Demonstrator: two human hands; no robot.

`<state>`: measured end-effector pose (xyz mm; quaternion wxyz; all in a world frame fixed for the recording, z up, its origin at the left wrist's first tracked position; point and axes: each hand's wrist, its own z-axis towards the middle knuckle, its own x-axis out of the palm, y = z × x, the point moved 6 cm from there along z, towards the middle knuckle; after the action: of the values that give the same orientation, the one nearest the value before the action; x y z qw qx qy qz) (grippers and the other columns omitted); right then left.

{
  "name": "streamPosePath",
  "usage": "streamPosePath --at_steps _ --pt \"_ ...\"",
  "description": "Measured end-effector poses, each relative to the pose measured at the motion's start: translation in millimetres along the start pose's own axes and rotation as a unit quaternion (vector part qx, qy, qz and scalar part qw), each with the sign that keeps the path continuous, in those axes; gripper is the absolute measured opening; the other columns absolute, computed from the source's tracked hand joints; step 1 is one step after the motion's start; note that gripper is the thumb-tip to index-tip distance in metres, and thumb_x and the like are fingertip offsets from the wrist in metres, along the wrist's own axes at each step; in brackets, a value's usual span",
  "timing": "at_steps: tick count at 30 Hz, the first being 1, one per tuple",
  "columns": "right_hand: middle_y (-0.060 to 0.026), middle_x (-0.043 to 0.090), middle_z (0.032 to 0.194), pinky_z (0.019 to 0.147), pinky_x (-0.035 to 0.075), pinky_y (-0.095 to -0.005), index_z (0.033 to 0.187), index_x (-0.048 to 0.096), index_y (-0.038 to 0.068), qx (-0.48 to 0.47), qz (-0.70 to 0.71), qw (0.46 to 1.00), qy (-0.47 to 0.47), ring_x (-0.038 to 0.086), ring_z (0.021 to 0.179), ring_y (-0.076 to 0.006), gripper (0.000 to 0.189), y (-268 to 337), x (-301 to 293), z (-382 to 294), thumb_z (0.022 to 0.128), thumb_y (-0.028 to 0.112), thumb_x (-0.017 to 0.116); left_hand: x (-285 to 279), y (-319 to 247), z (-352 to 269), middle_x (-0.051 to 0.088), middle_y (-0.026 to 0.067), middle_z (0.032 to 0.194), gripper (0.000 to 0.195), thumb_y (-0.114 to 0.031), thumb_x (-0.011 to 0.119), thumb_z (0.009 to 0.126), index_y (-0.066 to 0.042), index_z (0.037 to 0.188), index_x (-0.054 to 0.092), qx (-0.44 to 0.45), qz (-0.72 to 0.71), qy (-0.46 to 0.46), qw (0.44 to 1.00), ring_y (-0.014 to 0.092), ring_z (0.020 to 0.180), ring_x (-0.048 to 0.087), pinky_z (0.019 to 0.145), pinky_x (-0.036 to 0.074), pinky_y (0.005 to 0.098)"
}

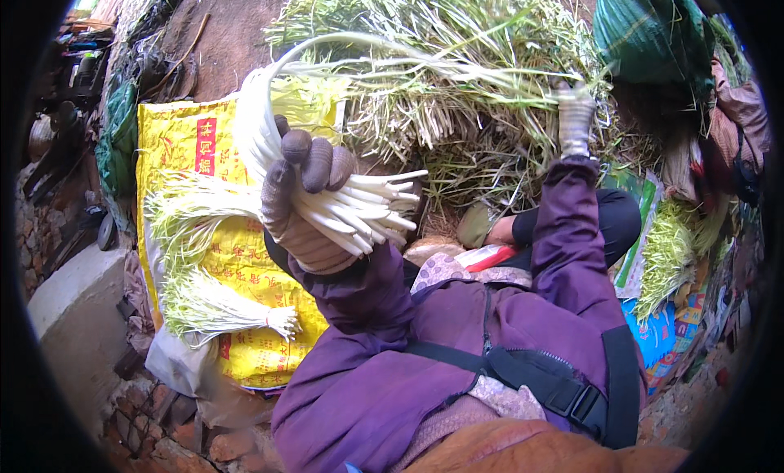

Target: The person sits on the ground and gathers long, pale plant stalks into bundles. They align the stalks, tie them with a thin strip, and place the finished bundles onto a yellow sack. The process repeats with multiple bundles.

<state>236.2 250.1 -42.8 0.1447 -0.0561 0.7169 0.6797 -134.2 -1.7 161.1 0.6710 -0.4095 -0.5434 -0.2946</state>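
Observation:
My left hand, in a grey-palmed striped glove, is closed around a thick bunch of white blanched stalks, perhaps garlic chives. Their cut ends point right, while the pale leaves rise and bend over behind the fingers. Several long strands arch from the bunch across to my right hand. That hand wears a striped glove, is blurred, and appears to grip the strands' tips over a heap of green and straw-coloured leaves. Below my left hand, a tied bundle of stalks lies on a yellow printed sack.
Another pale bunch rests on the yellow sack. At right are yellow-green leaves and a blue bag. A stuffed green sack stands at upper right. A concrete ledge and broken bricks border the left side.

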Motion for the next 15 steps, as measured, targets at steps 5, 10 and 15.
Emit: streamPosePath --at_steps 5,10,15 --pt "-0.0068 0.071 0.1 0.077 0.049 -0.0276 0.113 0.068 -0.002 0.017 -0.084 0.987 -0.135 0.061 0.083 -0.0122 0.035 18.3 -40.9 -7.0 0.087 0.022 0.072 3.3 1.3 0.3 0.06 0.0036 0.106 0.046 -0.01 0.06 0.091 0.006 0.132 0.045 -0.02 -0.012 0.029 0.999 0.008 0.074 0.049 0.072 0.039 0.026" --pt "-0.0112 0.069 0.114 0.09 0.047 -0.0385 0.122 0.066 0.017 0.13 -0.411 0.9 -0.064 0.065 0.101 -0.0291 0.047 -3.5 -65.7 -2.1 0.085 0.045 0.065 2.9 -3.6 1.8 0.06 0.0032 0.105 0.044 -0.007 0.06 0.091 0.006 0.13 0.046 -0.003 -0.001 0.024 1.0 0.008 0.074 0.049 0.071 0.039 0.0262" --pt "-0.0115 0.061 0.126 0.1 0.044 -0.0448 0.126 0.062 0.02 -0.106 -0.634 0.764 -0.06 0.055 0.117 -0.0333 0.041 60.9 -25.5 -16.1 0.088 0.038 0.061 -5.6 10.3 4.4 0.061 0.0037 0.105 0.045 -0.008 0.061 0.09 0.004 0.13 0.046 0.008 0.057 0.004 0.998 0.008 0.073 0.047 0.07 0.038 0.0257"
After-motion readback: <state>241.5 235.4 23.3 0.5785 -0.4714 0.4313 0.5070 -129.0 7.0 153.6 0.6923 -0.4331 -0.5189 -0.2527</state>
